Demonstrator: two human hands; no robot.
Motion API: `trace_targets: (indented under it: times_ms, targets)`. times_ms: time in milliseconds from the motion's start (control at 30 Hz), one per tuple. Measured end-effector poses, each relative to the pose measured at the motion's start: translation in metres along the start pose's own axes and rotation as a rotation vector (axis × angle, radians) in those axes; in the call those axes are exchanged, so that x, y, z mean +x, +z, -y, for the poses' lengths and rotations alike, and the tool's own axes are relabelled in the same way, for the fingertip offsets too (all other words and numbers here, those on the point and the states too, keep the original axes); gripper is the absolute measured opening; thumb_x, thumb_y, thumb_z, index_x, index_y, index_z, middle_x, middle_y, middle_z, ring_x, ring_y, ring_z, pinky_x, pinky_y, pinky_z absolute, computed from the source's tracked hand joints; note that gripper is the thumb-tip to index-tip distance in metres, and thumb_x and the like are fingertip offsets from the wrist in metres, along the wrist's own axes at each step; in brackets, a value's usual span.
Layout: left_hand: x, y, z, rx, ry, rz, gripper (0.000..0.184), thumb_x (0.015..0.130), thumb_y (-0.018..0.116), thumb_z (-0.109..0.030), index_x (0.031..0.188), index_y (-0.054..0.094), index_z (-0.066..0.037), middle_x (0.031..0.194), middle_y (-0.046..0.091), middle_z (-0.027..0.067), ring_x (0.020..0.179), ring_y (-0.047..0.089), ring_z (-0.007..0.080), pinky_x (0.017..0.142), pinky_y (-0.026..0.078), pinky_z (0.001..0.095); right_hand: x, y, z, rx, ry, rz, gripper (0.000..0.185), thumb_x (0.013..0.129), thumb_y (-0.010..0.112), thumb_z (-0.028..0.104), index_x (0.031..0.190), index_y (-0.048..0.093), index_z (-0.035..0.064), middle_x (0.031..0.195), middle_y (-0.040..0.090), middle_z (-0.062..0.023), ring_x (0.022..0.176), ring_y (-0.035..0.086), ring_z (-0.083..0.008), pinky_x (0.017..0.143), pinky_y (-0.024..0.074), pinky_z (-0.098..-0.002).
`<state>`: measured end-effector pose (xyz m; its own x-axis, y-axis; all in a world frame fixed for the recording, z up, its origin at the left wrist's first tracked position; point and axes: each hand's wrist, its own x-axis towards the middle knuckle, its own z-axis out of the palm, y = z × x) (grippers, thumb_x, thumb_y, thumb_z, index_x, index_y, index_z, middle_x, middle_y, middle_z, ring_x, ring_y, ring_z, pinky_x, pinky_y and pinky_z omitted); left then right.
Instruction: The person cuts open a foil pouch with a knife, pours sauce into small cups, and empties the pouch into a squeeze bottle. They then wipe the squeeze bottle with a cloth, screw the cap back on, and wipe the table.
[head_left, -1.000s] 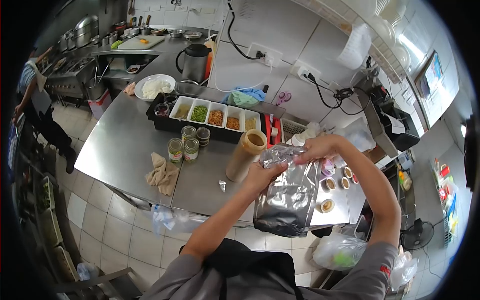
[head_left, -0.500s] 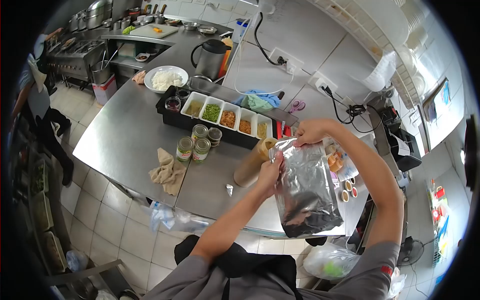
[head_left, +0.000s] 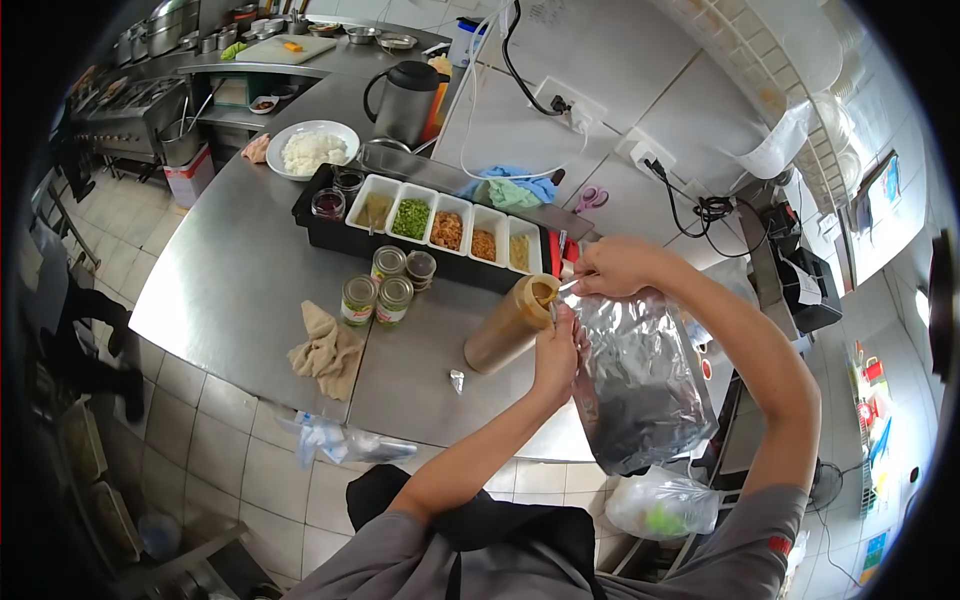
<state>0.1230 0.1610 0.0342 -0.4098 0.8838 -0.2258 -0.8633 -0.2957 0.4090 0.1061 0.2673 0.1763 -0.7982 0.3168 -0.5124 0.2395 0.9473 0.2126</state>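
Note:
A large silver foil pouch (head_left: 648,385) hangs from both hands over the right part of the steel counter. My left hand (head_left: 556,357) is closed on its upper left edge, thumb up. My right hand (head_left: 625,268) pinches the top of the pouch, where a thin pale strip shows near the fingertips. Just left of my hands is a tall, translucent cylindrical container (head_left: 503,325) with brownish contents and a yellowish smear inside its mouth. The pouch's top corner is close to that mouth; whether they touch, I cannot tell. A small foil scrap (head_left: 457,381) lies on the counter.
Behind stands a black holder (head_left: 400,245) with white tubs of chopped toppings. Several small cans (head_left: 393,298) and a beige cloth (head_left: 326,352) are to the left. Farther back are a plate of rice (head_left: 313,150) and a jug (head_left: 407,105). A person's legs (head_left: 95,330) show at far left.
The pouch has shifted right and its top corner has come near the container's mouth. My hands have drawn closer together at that corner. At far left, the person has moved.

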Motion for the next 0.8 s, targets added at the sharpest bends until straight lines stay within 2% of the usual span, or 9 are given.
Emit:
trace_targets:
  times_ms: [167,267,367,467,567,667,700,800]
  targets:
    - [-0.001,0.003,0.001,-0.043,-0.004,-0.083,0.026,0.090,0.045,-0.027,0.068,0.046,-0.013,0.056,0.038,-0.0058,0.043,0.035,0.0042,0.039,0.027,0.0203,-0.007,0.001,0.012,-0.052,-0.033,-0.158,0.026,0.074,0.057,0.037,0.068,0.065,0.0125,0.060,0.058,-0.0113,0.061,0.056,-0.0312,0.056,0.0426,-0.0404]
    - [0.002,0.000,0.002,-0.067,0.052,-0.062,0.021,0.087,0.046,-0.022,0.069,0.049,-0.012,0.056,0.040,-0.0056,0.040,0.035,0.0043,0.037,0.027,0.0204,-0.006,0.005,0.014,-0.053,-0.039,-0.205,0.024,0.072,0.055,0.034,0.066,0.064,0.0128,0.057,0.056,-0.0102,0.057,0.055,-0.0303,0.054,0.0423,-0.0405]
    - [-0.005,0.003,-0.010,-0.053,0.084,-0.033,0.027,0.090,0.041,-0.025,0.067,0.043,-0.011,0.055,0.039,-0.0041,0.039,0.037,0.0047,0.034,0.026,0.0205,0.000,0.018,0.008,0.001,-0.098,-0.321,0.023,0.071,0.051,0.032,0.063,0.063,0.0127,0.054,0.055,-0.0099,0.055,0.054,-0.0298,0.053,0.0421,-0.0408]
    - [0.003,-0.003,-0.005,-0.095,0.092,-0.059,0.027,0.089,0.042,-0.027,0.070,0.047,-0.009,0.054,0.040,-0.0033,0.038,0.038,0.0049,0.034,0.027,0.0204,-0.001,0.015,0.017,-0.027,-0.005,-0.244,0.025,0.070,0.051,0.029,0.068,0.067,0.0109,0.064,0.061,-0.0131,0.065,0.059,-0.0297,0.061,0.0468,-0.0402]
    - [0.001,-0.004,-0.002,-0.151,0.001,-0.065,0.019,0.087,0.045,-0.021,0.076,0.054,-0.008,0.062,0.048,-0.0026,0.043,0.040,0.0053,0.040,0.031,0.0213,0.003,0.023,0.010,-0.089,0.038,-0.219,0.027,0.073,0.047,0.028,0.070,0.067,0.0107,0.065,0.060,-0.0149,0.066,0.059,-0.0306,0.062,0.0463,-0.0408]
    - [-0.003,-0.005,-0.006,-0.084,-0.063,-0.041,0.019,0.087,0.045,-0.022,0.086,0.055,-0.006,0.075,0.052,-0.0001,0.057,0.047,0.0069,0.052,0.038,0.0231,0.005,0.029,-0.001,-0.062,0.056,-0.273,0.029,0.075,0.044,0.028,0.071,0.066,0.0096,0.065,0.060,-0.0147,0.066,0.058,-0.0316,0.063,0.0458,-0.0417]
    - [-0.006,-0.008,-0.004,-0.033,-0.042,-0.009,0.021,0.085,0.046,-0.022,0.095,0.053,-0.004,0.084,0.052,0.0014,0.067,0.048,0.0090,0.062,0.040,0.0249,0.003,0.031,-0.002,0.000,0.045,-0.317,0.028,0.075,0.044,0.027,0.073,0.064,0.0080,0.066,0.059,-0.0151,0.066,0.057,-0.0325,0.063,0.0450,-0.0419]
    - [-0.005,-0.025,0.006,0.114,0.047,0.079,0.023,0.084,0.047,-0.021,0.098,0.051,-0.003,0.083,0.052,0.0006,0.067,0.047,0.0085,0.063,0.040,0.0238,-0.008,0.034,-0.007,0.161,0.035,-0.403,0.026,0.075,0.043,0.024,0.080,0.059,0.0045,0.068,0.058,-0.0168,0.066,0.055,-0.0345,0.062,0.0432,-0.0426]
